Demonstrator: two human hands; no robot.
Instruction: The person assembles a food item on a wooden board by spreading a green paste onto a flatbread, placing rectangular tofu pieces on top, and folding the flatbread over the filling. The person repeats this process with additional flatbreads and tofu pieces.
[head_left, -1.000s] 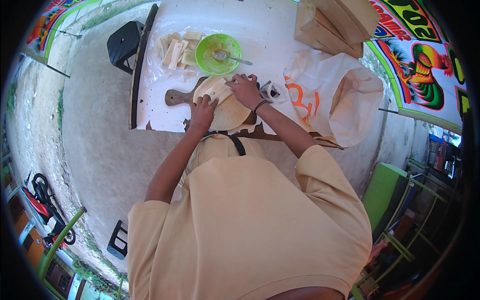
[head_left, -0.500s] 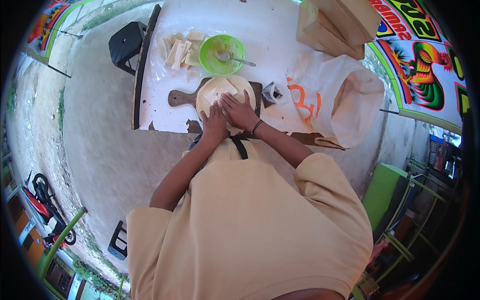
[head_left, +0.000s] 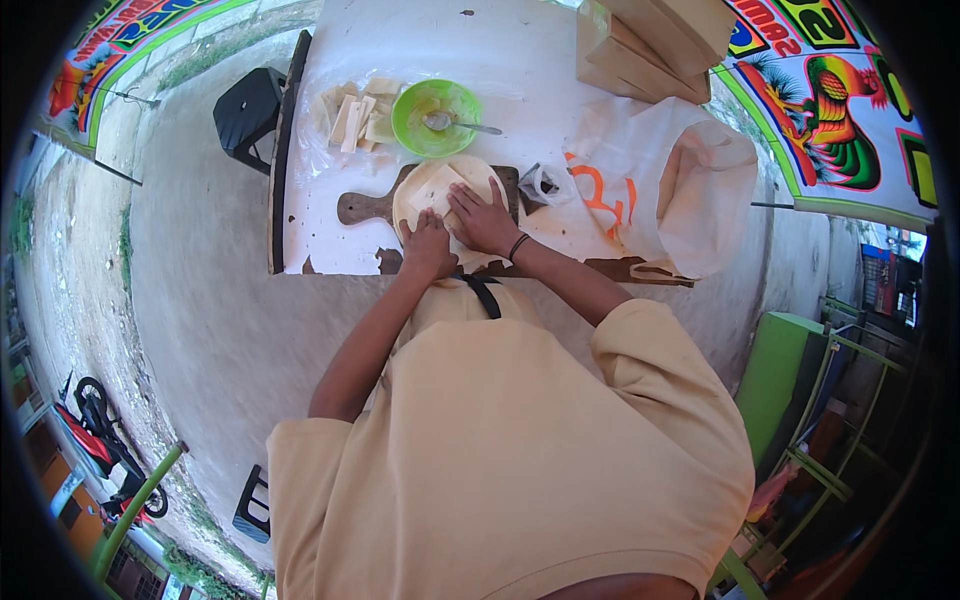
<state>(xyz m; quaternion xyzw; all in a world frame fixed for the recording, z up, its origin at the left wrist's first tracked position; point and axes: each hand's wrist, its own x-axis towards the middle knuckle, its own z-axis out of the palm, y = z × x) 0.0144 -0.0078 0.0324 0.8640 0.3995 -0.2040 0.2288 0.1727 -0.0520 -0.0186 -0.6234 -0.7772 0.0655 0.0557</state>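
A stack of round, pale, thin dough wrappers (head_left: 414, 190) lies on a wooden paddle-shaped cutting board (head_left: 362, 208) in front of me. A partly folded piece with a straight edge shows on top of it. My left hand (head_left: 428, 246) rests on the near-left part of the wrappers, fingers stretched forward, its thumb hidden. On the right side, my right hand (head_left: 484, 220) lies palm down with its fingers spread and touching the top wrapper. Just beyond the board stands a green bowl (head_left: 406, 122) with a metal spoon (head_left: 474, 127) in it.
Pale strips (head_left: 350, 122) lie on clear plastic at the far left of the white table (head_left: 520, 50). A small clear bag (head_left: 546, 184) sits right of the board, beside a large white plastic bag (head_left: 640, 180). Brown cardboard boxes (head_left: 640, 60) stand behind. A black stool (head_left: 248, 115) is left.
The whole view has shifted slightly. Both hands stay on the wrappers, and the fingers have moved only a little. Less of the folded piece's raised edge shows by my right fingertips.
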